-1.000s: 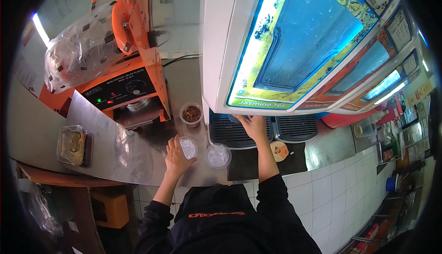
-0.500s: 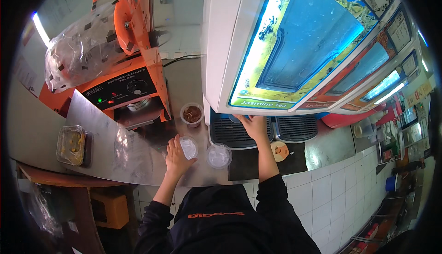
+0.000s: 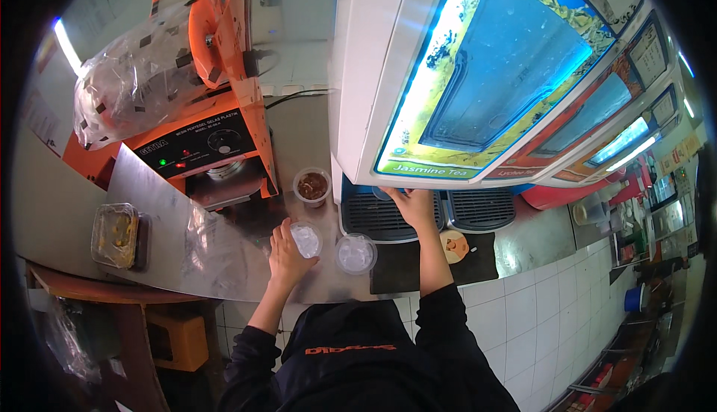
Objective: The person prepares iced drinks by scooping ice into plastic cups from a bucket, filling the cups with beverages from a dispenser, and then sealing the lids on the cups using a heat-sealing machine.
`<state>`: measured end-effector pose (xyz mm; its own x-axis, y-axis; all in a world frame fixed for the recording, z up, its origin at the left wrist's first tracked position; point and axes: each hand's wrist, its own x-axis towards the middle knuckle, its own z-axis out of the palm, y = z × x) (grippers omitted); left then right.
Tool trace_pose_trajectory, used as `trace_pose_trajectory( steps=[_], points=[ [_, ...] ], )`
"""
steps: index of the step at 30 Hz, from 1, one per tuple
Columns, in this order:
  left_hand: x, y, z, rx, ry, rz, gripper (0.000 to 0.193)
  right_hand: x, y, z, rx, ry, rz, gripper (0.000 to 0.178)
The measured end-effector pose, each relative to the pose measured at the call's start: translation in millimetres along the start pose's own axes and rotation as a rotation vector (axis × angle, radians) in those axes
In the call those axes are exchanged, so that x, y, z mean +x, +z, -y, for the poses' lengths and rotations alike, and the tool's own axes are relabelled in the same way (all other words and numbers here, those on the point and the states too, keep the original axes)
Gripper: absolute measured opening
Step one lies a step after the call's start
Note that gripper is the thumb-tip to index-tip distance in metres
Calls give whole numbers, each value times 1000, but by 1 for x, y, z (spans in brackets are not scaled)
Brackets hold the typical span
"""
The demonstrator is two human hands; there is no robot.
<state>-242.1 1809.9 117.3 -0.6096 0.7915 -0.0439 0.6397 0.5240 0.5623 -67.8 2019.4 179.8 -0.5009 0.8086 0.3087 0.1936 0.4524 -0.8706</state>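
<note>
My left hand (image 3: 290, 258) curls round the left side of a clear plastic cup of ice (image 3: 307, 240) on the metal counter. Just right of it stands a second ice-filled cup (image 3: 355, 253), touched by neither hand. Under the overhanging front of the drink dispenser (image 3: 355, 76), my right hand (image 3: 415, 207) reaches over the black drip tray (image 3: 373, 216). Its fingers close at the edge of a clear cup (image 3: 382, 194), most of which the dispenser hides, along with some fingertips. Behind the ice cups is a cup of brown drink (image 3: 312, 187).
At the left stands an orange cup-sealing machine (image 3: 261, 135) with a plastic-wrapped bundle (image 3: 142, 72) above it. A lidded clear food box (image 3: 116, 235) sits at the counter's left. Right of my right forearm, a round tan piece (image 3: 453, 246) lies on a dark mat (image 3: 478, 256).
Both hands and the cups keep their places. The view has shifted very slightly.
</note>
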Motion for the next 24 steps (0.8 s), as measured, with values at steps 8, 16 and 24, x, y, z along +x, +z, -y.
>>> trace_pose_trajectory(
  steps=[8,16,24],
  points=[
    [0,-45,-33,-105,184,-83,95,-1,-1,0,82,-30,-49,39],
    [17,-75,-91,-259,494,16,94,-17,-45,30,-453,-242,166,39],
    [17,-64,-110,-206,516,109,94,-26,-60,78,-1074,-375,455,43]
  ],
)
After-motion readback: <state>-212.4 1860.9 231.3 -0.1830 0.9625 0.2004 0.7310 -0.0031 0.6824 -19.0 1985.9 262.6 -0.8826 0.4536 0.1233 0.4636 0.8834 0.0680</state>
